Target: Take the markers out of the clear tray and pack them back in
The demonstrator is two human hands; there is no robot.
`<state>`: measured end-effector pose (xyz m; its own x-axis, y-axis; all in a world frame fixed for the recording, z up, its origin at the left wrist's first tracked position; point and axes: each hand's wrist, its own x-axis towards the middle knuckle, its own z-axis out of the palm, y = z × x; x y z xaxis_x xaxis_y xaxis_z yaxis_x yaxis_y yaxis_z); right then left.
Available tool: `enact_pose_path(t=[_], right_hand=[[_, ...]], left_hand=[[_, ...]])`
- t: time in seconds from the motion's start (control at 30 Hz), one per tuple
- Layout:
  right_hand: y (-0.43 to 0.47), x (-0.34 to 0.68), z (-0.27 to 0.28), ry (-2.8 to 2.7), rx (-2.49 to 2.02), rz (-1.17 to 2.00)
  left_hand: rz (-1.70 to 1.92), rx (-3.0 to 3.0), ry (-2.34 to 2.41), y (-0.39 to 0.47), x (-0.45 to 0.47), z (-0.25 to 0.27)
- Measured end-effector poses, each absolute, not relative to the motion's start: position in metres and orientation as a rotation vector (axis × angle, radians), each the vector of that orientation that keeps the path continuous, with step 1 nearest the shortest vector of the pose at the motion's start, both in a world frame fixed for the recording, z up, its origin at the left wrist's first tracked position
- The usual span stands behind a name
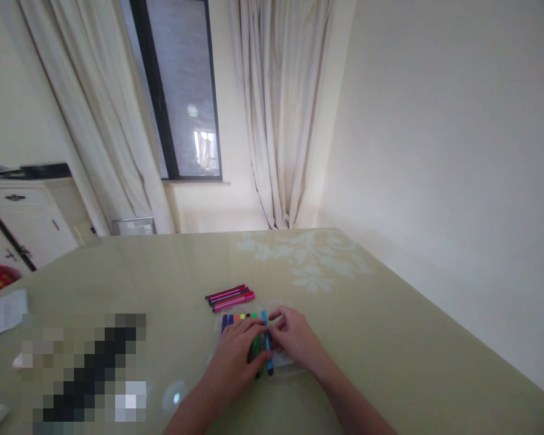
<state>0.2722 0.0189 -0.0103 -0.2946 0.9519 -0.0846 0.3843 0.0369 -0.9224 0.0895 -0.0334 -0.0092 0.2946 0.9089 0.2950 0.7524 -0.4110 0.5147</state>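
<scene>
A blue marker (269, 350) lies slantwise along the right end of a row of markers in a clear plastic case (290, 368). My left hand (241, 345) rests over the row with its fingers stretched and apart, its index finger and thumb touching the blue marker's left side. Curled against the marker's right side is my right hand (294, 333), its fingers bent in; the exact contact is partly hidden. Purple markers (227, 319) and bright coloured marker ends show above my left fingers. A green marker (256, 350) shows between my left thumb and index finger.
Several pink, dark red and dark green markers (230, 297) lie together beyond the case. On the left are a blurred-out dark patch (90, 368) and a paper (4, 313). The glossy table (417, 362) borders a white wall at right.
</scene>
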Motion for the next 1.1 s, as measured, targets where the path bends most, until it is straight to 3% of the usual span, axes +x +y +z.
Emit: enact_pose_path(t=[0.27,0.43,0.53,0.63,0.83,0.97,1.1], right_hand=[[0.017,0.271,-0.009,-1.958,-1.427,0.922],[0.016,0.272,-0.008,-1.995,-1.438,0.92],[0.014,0.272,-0.007,-2.001,-1.446,0.899],[0.012,0.272,-0.004,-2.015,-1.449,0.889],[0.012,0.276,-0.002,-1.959,-1.493,1.032],[0.016,0.275,-0.004,-1.883,-1.422,1.004],[0.016,0.27,0.002,-1.777,-1.185,1.039]], left_hand=[[0.766,2.281,1.557,-0.033,0.091,-0.015],[0.824,2.287,1.566,-0.023,0.078,-0.017],[0.864,2.244,1.875,-0.012,0.054,-0.017],[0.685,2.166,2.183,-0.006,0.03,-0.017],[0.526,2.116,2.331,-0.008,0.014,-0.016],[0.771,2.025,2.36,-0.008,0.018,-0.011],[1.216,1.912,1.815,-0.011,0.047,-0.002]])
